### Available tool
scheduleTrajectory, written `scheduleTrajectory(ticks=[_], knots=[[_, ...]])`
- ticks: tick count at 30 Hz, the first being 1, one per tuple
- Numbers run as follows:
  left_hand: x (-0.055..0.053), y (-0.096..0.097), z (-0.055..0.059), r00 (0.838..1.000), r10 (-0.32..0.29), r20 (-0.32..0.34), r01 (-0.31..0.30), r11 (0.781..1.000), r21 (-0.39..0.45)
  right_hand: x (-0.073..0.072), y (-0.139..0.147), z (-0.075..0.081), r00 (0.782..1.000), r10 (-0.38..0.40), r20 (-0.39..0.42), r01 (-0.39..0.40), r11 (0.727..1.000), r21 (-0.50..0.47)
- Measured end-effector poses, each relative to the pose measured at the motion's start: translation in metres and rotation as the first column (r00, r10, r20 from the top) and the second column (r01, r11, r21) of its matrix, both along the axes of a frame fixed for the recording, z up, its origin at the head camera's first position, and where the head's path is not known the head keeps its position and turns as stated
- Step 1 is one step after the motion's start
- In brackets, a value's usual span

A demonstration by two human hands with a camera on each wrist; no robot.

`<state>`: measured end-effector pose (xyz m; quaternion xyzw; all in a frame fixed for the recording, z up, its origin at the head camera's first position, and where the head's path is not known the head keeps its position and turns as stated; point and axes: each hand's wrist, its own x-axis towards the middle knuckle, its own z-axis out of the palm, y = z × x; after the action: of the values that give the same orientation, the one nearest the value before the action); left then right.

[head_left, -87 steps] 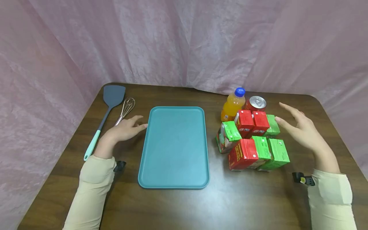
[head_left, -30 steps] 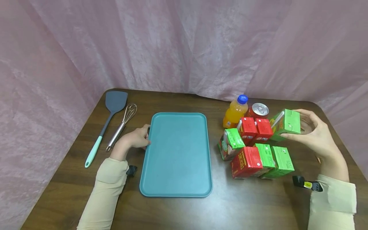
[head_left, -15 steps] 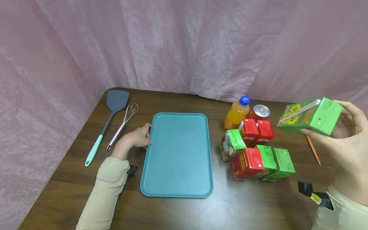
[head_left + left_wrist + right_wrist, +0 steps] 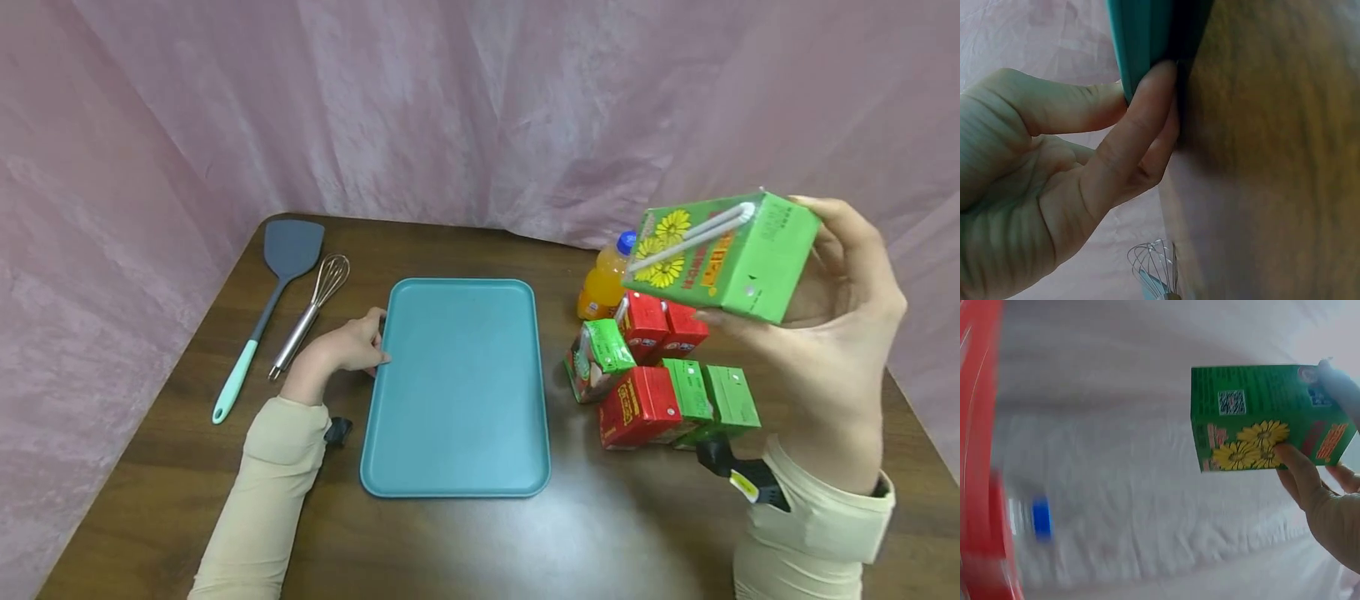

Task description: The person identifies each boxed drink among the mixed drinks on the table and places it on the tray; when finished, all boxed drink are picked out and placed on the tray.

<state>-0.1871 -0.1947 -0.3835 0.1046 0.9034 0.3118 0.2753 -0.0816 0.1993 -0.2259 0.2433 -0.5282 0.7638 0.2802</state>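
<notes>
My right hand [image 4: 840, 350] grips a green drink carton [image 4: 720, 254] with yellow flowers and a straw on its side. It holds the carton tilted in the air, above the other cartons. In the right wrist view, fingers wrap one end of the same carton [image 4: 1266, 415]. At the left edge of a teal tray [image 4: 455, 392], my left hand [image 4: 347, 346] pinches the rim. The left wrist view has the thumb on one face of the tray edge [image 4: 1138, 44] and the fingertips on the other. The tray lies on the table.
Red and green drink cartons [image 4: 637, 407] stand in a cluster right of the tray. An orange juice bottle [image 4: 602, 283] is behind them; the can is hidden. A spatula [image 4: 292, 250] and a whisk [image 4: 307, 321] lie at the left. A pink curtain [image 4: 420, 108] backs the table.
My right hand took the green carton from the cluster's back right, lifted it to the right, then brought it leftward and higher. My left hand moved onto the tray's rim and stays there.
</notes>
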Motion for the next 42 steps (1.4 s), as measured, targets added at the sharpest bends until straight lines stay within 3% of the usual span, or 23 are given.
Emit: scheduleTrajectory(ticks=[6, 9, 16, 20, 23, 31, 36, 42], knots=[[0.001, 0.001, -0.001, 1.0, -0.007, 0.01, 0.008, 1.0, -0.017, -0.016, -0.045, -0.007, 0.999, 0.032, 0.032, -0.034, 0.997, 0.073], [0.002, 0.002, -0.001, 1.0, -0.014, 0.006, 0.014, 0.999, -0.031, -0.026, -0.067, -0.016, 0.994, 0.07, 0.089, -0.08, 0.99, 0.114], [0.005, 0.008, -0.004, 0.999, -0.019, 0.026, 0.019, 1.0, -0.018, -0.058, -0.118, -0.056, 0.974, 0.138, 0.179, -0.18, 0.951, 0.25], [0.006, 0.009, -0.005, 1.0, -0.023, 0.019, 0.023, 1.0, -0.01, -0.068, -0.15, -0.08, 0.943, 0.147, 0.298, -0.241, 0.92, 0.31], [0.005, 0.009, -0.005, 1.0, -0.014, 0.017, 0.014, 1.0, -0.01, -0.075, -0.169, -0.098, 0.908, 0.14, 0.394, -0.283, 0.899, 0.333], [0.005, 0.013, -0.009, 0.999, -0.014, 0.05, 0.016, 0.999, -0.03, -0.097, -0.188, -0.135, 0.83, 0.024, 0.557, -0.298, 0.865, 0.405], [0.002, 0.016, -0.01, 0.999, 0.003, 0.039, -0.002, 0.999, -0.046, -0.111, -0.193, -0.15, 0.811, -0.089, 0.578, -0.308, 0.776, 0.551], [0.004, 0.016, -0.011, 0.999, -0.011, 0.053, 0.014, 0.999, -0.045, -0.113, -0.202, -0.164, 0.853, -0.139, 0.504, -0.299, 0.661, 0.688]])
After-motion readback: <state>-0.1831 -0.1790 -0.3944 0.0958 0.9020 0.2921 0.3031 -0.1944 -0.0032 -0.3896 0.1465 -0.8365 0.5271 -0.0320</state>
